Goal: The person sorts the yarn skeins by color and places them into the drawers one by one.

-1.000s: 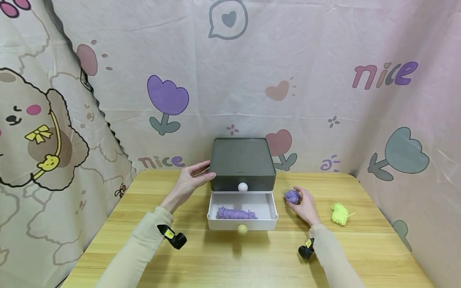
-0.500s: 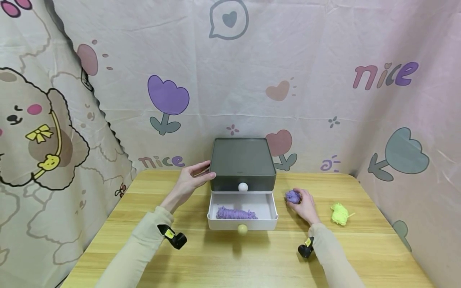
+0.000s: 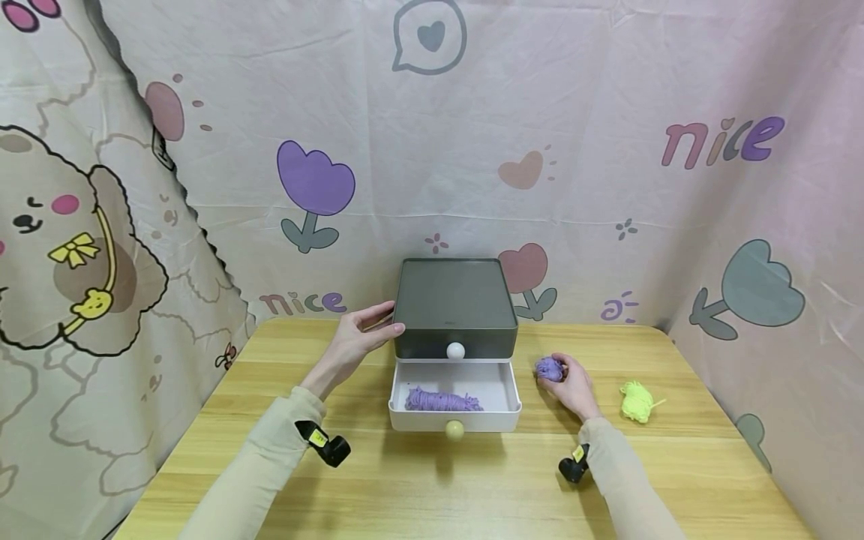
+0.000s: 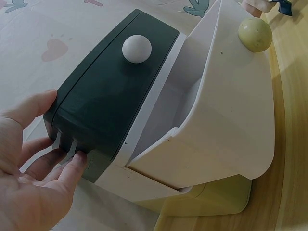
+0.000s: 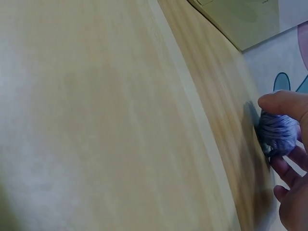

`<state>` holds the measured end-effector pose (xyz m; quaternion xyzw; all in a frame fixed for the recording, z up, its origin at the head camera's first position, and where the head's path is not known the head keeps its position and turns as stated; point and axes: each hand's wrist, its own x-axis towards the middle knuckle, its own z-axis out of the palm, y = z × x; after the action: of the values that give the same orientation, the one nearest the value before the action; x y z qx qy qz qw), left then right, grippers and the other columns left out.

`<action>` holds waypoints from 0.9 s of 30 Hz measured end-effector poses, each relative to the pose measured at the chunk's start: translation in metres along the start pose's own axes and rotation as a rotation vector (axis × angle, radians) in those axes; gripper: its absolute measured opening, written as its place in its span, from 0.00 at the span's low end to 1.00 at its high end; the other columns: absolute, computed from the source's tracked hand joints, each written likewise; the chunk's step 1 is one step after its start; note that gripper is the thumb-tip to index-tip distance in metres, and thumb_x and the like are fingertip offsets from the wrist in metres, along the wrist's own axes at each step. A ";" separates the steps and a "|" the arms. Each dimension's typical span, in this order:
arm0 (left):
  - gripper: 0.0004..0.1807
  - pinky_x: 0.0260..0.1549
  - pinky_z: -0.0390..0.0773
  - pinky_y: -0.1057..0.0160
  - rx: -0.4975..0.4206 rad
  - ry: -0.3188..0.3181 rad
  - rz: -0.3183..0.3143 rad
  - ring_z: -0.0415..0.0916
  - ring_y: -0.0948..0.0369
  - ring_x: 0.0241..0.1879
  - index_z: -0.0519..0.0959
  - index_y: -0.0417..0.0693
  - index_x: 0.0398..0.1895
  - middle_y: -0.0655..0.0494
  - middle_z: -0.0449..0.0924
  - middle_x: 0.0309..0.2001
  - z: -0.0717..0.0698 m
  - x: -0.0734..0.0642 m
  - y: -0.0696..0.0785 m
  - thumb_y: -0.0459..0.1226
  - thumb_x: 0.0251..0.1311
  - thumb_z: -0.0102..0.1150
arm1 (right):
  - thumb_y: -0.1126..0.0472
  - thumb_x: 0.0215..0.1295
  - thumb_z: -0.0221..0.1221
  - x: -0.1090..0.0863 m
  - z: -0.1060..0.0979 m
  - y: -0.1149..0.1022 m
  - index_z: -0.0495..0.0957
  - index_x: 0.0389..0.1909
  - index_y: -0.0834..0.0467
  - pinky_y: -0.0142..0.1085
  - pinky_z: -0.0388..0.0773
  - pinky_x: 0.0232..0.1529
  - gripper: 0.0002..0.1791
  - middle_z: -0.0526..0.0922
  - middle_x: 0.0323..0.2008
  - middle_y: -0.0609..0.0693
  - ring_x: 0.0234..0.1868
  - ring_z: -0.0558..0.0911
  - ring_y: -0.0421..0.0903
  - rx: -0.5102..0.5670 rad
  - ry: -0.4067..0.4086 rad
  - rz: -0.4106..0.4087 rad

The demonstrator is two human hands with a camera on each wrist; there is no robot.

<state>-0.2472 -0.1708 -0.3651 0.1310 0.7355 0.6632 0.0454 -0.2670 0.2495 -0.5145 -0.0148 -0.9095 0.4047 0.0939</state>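
Observation:
A small drawer box point(image 3: 455, 296) with a dark grey-green top section stands at the middle of the table. Its white drawer point(image 3: 412, 421) is pulled out and holds a twisted bundle of purple yarn point(image 3: 442, 400). My left hand point(image 3: 358, 334) holds the box's left side, thumb at the front corner and bent fingertips along the side wall point(image 4: 72, 149). To the right of the box, my right hand point(image 3: 574, 386) grips a purple yarn ball point(image 5: 279, 132) between thumb and fingers, down at the tabletop. Farther right lies a neon yellow yarn ball point(image 3: 637, 401) with a loose end.
A white knob point(image 3: 455, 350) sits on the dark section and a yellow knob point(image 3: 454, 430) on the drawer front. Below the drawer shows a yellow-green section point(image 4: 211, 197). Behind the wooden table point(image 3: 472, 495) hangs a printed curtain point(image 3: 432, 150).
The purple yarn ball and my right hand have shifted very slightly to the right. My left hand and the box stay put.

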 end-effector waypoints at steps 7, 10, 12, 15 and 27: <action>0.35 0.71 0.68 0.51 -0.001 0.000 -0.001 0.64 0.47 0.74 0.65 0.40 0.74 0.40 0.63 0.75 0.000 0.000 0.000 0.35 0.65 0.64 | 0.62 0.55 0.70 -0.003 -0.001 -0.004 0.68 0.67 0.66 0.58 0.77 0.61 0.39 0.77 0.58 0.72 0.55 0.80 0.65 0.026 -0.005 0.015; 0.35 0.71 0.68 0.52 0.003 0.003 -0.003 0.64 0.48 0.74 0.65 0.41 0.74 0.41 0.63 0.75 0.000 0.000 0.001 0.35 0.65 0.64 | 0.61 0.55 0.71 -0.006 -0.002 -0.006 0.68 0.67 0.65 0.58 0.77 0.62 0.39 0.76 0.59 0.71 0.56 0.80 0.65 0.034 -0.006 0.015; 0.35 0.71 0.69 0.52 0.006 0.000 0.001 0.63 0.47 0.74 0.65 0.40 0.74 0.40 0.63 0.75 0.000 0.000 0.001 0.35 0.65 0.64 | 0.61 0.56 0.71 -0.007 -0.002 -0.007 0.68 0.67 0.65 0.57 0.77 0.61 0.38 0.76 0.59 0.71 0.56 0.80 0.65 0.039 -0.005 0.015; 0.36 0.70 0.69 0.54 0.008 -0.001 0.006 0.63 0.46 0.74 0.64 0.40 0.75 0.40 0.62 0.75 0.000 0.000 0.001 0.35 0.65 0.64 | 0.61 0.56 0.71 -0.009 -0.002 -0.009 0.68 0.67 0.65 0.56 0.78 0.61 0.38 0.77 0.59 0.71 0.55 0.80 0.63 0.063 -0.009 0.019; 0.36 0.70 0.69 0.54 0.000 -0.004 0.010 0.62 0.47 0.75 0.64 0.40 0.75 0.41 0.62 0.76 0.000 -0.002 0.001 0.35 0.65 0.64 | 0.64 0.60 0.69 -0.022 -0.009 -0.023 0.67 0.68 0.66 0.35 0.78 0.53 0.36 0.74 0.61 0.71 0.57 0.77 0.62 0.163 -0.008 0.022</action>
<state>-0.2454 -0.1709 -0.3642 0.1359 0.7348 0.6631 0.0436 -0.2429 0.2383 -0.4951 -0.0152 -0.8736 0.4787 0.0865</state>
